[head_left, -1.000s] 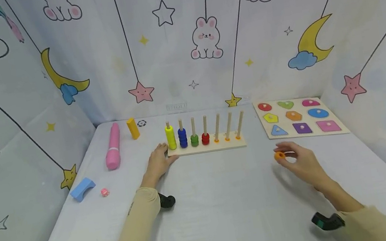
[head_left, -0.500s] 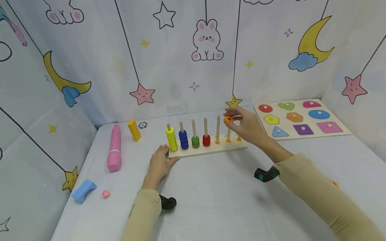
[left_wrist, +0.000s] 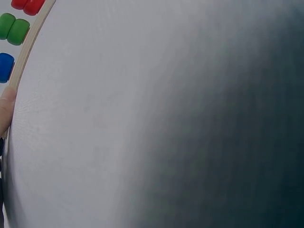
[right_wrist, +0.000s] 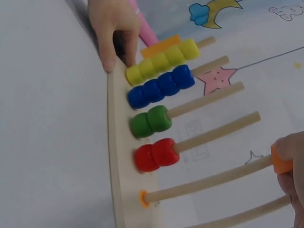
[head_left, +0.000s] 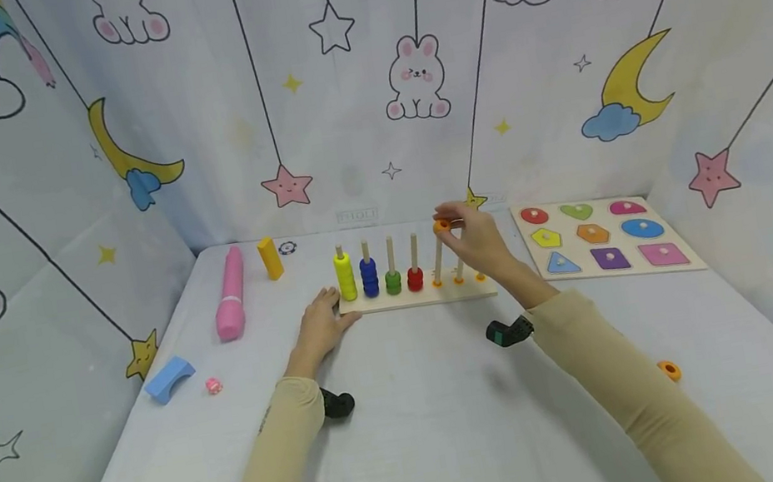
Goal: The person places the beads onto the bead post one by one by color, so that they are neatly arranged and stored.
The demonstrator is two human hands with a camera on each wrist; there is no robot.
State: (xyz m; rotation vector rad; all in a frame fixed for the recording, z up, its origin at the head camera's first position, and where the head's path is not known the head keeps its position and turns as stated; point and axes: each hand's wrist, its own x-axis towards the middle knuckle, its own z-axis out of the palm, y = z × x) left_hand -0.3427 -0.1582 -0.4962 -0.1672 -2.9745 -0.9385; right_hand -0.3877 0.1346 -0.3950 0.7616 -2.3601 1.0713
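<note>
Fingertips of the right hand [head_left: 479, 240] pinch an orange ring [head_left: 440, 225] at the top of the fifth peg [right_wrist: 209, 180] on the wooden peg board [head_left: 416, 296], forearm stretched forward across the table [head_left: 425, 437]. Nearer the left edge, the left hand [head_left: 318, 325] lies flat, fingers relaxed, touching the board's end beside the yellow rings [head_left: 345, 275]. A second orange ring [head_left: 668, 371] lies near the right sleeve.

White table [head_left: 425, 437], peg board [head_left: 416, 297], puzzle [head_left: 606, 236] (far right), orange ring [head_left: 668, 371]
</note>
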